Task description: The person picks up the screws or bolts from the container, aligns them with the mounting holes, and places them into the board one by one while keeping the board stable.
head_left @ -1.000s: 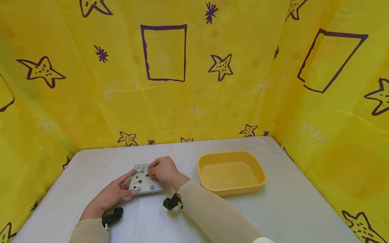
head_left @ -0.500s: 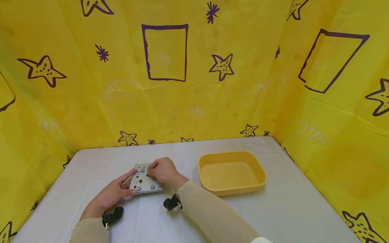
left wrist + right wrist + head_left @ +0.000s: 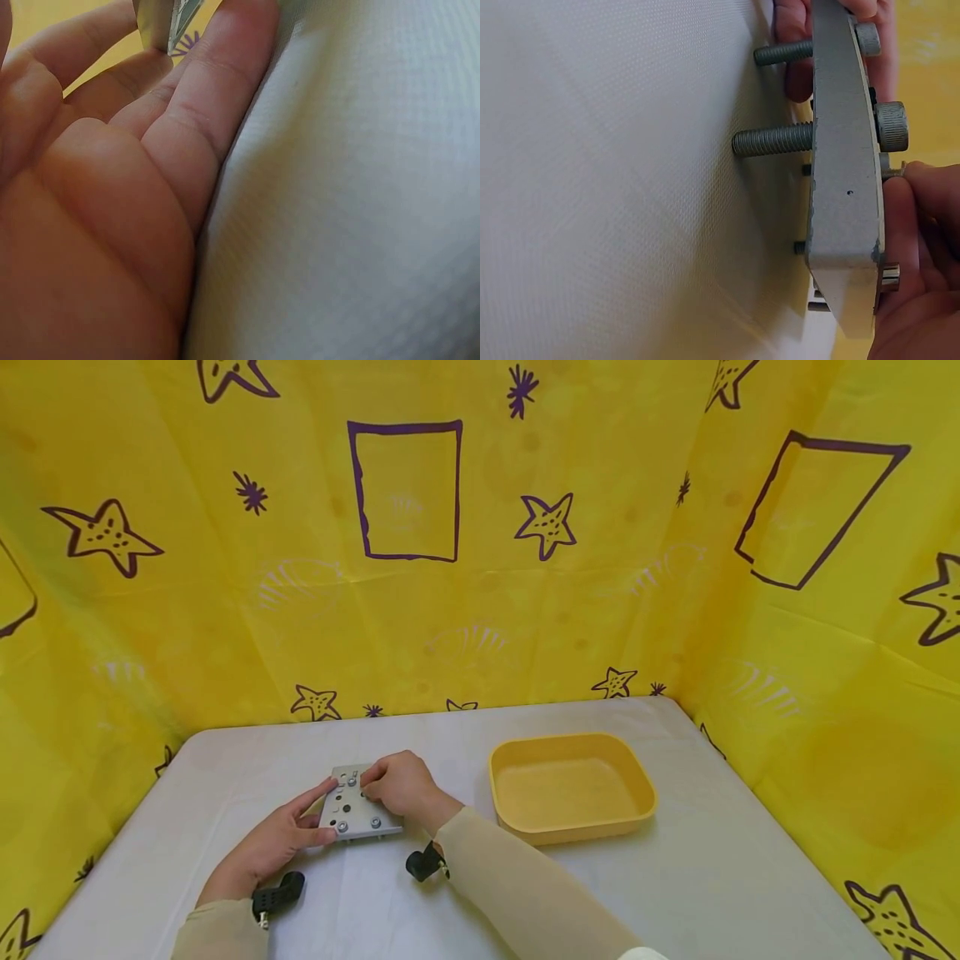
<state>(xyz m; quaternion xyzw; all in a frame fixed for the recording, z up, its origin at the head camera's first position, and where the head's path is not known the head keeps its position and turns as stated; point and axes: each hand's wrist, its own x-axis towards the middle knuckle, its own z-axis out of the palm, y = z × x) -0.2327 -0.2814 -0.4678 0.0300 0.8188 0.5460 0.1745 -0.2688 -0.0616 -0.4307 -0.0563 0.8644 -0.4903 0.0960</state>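
A grey metal plate (image 3: 360, 806) with several holes and bolts is held a little above the white table. My left hand (image 3: 273, 839) grips its left side, thumb at the near corner and fingers farther back. My right hand (image 3: 405, 785) is over the plate's right part, thumb and fingertips pinching a small metal screw (image 3: 895, 172) at its face; its shape is mostly hidden. In the right wrist view, a thick socket-head bolt (image 3: 891, 126) passes through the plate, its threaded end sticking out below. A second bolt (image 3: 784, 52) does the same farther along.
A yellow rectangular tray (image 3: 573, 827) stands to the right of the plate on the white table (image 3: 712, 877). Yellow printed cloth (image 3: 480, 610) walls the table at the back and both sides. A black wrist camera (image 3: 279, 893) sits by the left wrist.
My right hand has shifted very slightly left over the plate, fingers still pinching at the same spot. The left hand and the plate stay in place.
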